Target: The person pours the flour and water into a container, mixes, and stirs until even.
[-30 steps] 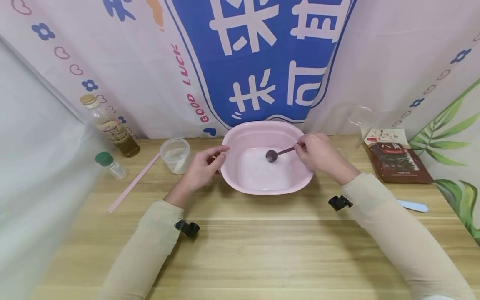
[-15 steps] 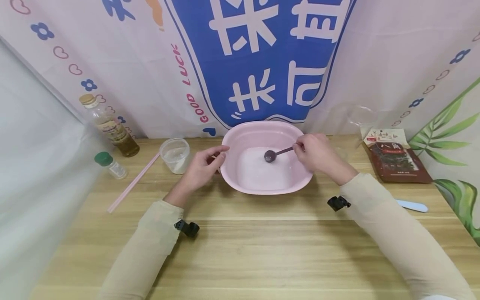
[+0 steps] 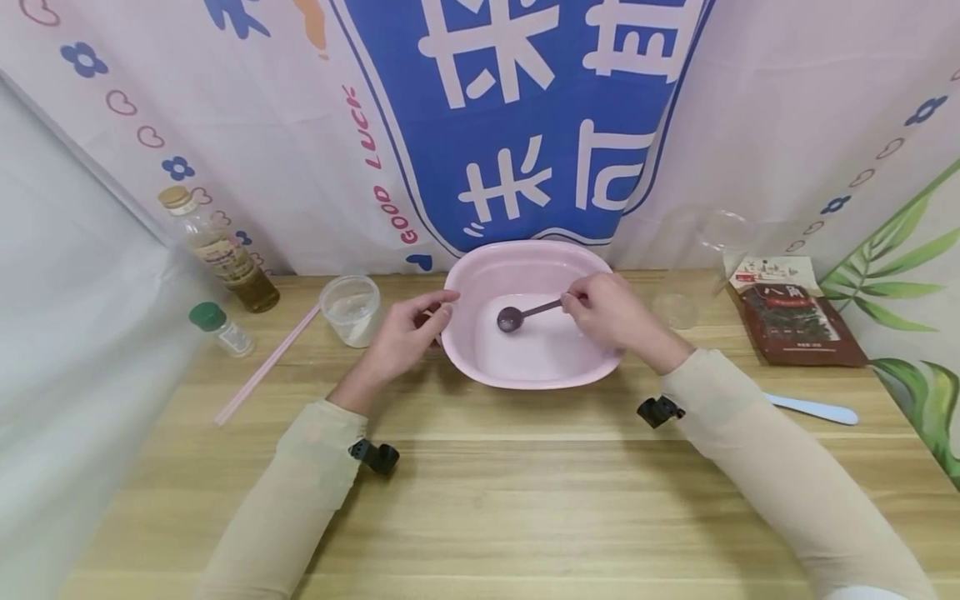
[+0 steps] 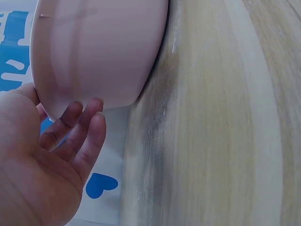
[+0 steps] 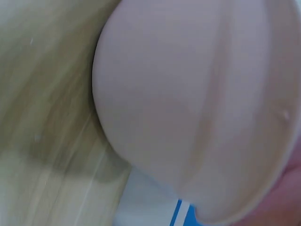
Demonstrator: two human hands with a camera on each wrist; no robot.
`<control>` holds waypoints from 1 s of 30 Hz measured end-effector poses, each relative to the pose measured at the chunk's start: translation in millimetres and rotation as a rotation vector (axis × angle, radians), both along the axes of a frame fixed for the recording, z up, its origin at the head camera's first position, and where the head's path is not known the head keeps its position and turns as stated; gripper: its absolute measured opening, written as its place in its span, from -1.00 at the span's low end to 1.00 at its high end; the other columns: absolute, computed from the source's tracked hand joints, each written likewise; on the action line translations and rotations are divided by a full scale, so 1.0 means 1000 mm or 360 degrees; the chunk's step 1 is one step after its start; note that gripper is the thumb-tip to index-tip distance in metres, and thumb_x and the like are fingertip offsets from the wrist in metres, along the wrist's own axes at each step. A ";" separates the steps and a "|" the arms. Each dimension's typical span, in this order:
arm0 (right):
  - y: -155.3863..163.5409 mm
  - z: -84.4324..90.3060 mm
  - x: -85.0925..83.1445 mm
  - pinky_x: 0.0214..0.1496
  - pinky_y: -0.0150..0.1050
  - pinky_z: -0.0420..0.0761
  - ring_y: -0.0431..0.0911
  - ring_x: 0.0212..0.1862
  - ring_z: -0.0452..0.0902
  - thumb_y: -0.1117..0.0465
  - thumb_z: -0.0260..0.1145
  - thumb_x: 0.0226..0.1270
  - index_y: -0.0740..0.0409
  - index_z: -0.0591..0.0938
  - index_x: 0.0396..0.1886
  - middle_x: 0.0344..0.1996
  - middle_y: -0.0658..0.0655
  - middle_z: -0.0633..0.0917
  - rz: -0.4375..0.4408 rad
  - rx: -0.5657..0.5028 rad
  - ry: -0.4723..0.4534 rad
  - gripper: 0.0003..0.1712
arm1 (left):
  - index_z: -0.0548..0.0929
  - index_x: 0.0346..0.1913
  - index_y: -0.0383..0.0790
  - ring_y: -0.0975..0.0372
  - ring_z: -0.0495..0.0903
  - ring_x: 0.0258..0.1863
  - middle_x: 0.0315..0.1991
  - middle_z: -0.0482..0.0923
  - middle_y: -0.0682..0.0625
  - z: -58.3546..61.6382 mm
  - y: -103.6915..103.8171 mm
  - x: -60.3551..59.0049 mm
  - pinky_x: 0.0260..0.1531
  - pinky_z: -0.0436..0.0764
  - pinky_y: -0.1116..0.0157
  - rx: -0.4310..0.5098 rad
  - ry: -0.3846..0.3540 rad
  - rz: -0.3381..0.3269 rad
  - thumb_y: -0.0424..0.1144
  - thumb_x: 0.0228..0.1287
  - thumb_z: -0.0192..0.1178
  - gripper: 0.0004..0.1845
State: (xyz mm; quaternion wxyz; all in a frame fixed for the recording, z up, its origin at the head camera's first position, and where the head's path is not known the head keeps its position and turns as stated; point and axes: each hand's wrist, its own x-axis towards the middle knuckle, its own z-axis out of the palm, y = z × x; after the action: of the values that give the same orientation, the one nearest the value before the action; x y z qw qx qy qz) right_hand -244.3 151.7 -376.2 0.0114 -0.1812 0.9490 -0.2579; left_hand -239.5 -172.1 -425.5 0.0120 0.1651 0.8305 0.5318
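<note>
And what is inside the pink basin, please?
Inside the pink basin: a dark measuring spoon, and whitish contents across the bottom, liquid or powder, I cannot tell. The right grip, pinching the spoon's handle, hides part of the right inner wall.

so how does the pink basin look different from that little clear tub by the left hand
Colour: the pink basin is solid pink, while the clear tub is see-through.
Size and shape: the basin is wide and oval; the tub is much smaller and round-mouthed.
Contact: the left hand touches the basin's rim, but no fingers hold the tub.
Shared: both are open-topped and stand on the wooden table.
</note>
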 end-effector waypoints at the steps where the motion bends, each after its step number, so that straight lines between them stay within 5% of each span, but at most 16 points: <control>1: -0.003 -0.001 0.000 -0.20 -0.23 0.49 0.01 -0.31 0.57 0.24 0.21 0.62 0.31 0.82 -0.21 -0.44 0.14 0.73 0.0022 0.0001 0.0009 -0.68 | 0.67 0.36 -0.35 -0.15 0.68 -0.33 -0.16 0.65 -0.31 0.000 0.000 0.000 -0.33 0.86 0.06 0.0001 -0.0003 0.0000 -0.28 0.65 0.15 -0.62; 6: -0.012 -0.003 -0.001 -0.11 -0.14 0.56 0.01 -0.33 0.59 0.26 0.21 0.62 0.31 0.83 -0.24 -0.47 0.13 0.74 0.0065 0.0026 0.0087 -0.68 | 0.67 0.36 -0.36 -0.06 0.69 -0.35 -0.16 0.66 -0.31 0.001 0.001 0.000 -0.33 0.86 0.08 0.0002 0.0000 0.0010 -0.29 0.65 0.15 -0.62; 12: 0.002 0.002 -0.003 0.20 0.19 0.56 0.20 -0.18 0.68 0.26 0.21 0.60 0.34 0.82 -0.22 -0.36 0.25 0.83 -0.0074 0.0203 0.0211 -0.68 | 0.67 0.37 -0.33 -0.21 0.68 -0.30 -0.16 0.66 -0.30 0.000 0.001 0.000 -0.30 0.86 0.00 -0.0011 -0.0010 0.0010 -0.28 0.66 0.15 -0.62; 22: 0.030 0.018 0.004 -0.24 -0.09 0.45 0.07 -0.42 0.51 0.25 0.22 0.57 0.33 0.75 -0.36 -0.56 0.16 0.64 -0.0072 0.0263 0.0137 -0.68 | 0.65 0.39 -0.34 -0.25 0.68 -0.27 -0.14 0.66 -0.28 -0.001 0.000 -0.001 -0.28 0.86 -0.03 -0.0018 -0.0020 -0.0006 -0.27 0.67 0.14 -0.61; 30: 0.028 0.012 0.002 -0.03 0.17 0.58 0.23 -0.32 0.66 0.26 0.23 0.57 0.36 0.78 -0.32 -0.45 0.28 0.76 -0.0070 0.0339 0.0348 -0.69 | 0.66 0.38 -0.34 -0.18 0.70 -0.31 -0.15 0.67 -0.29 -0.001 -0.001 -0.002 -0.29 0.86 -0.03 -0.0022 -0.0012 0.0009 -0.27 0.66 0.14 -0.61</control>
State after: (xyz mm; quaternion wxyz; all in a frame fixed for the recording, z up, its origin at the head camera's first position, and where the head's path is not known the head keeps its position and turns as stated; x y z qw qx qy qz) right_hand -242.1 179.8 -364.0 -0.0784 -0.1851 0.9703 -0.1348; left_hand -241.4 -172.8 -426.6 0.0149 0.1606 0.8346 0.5267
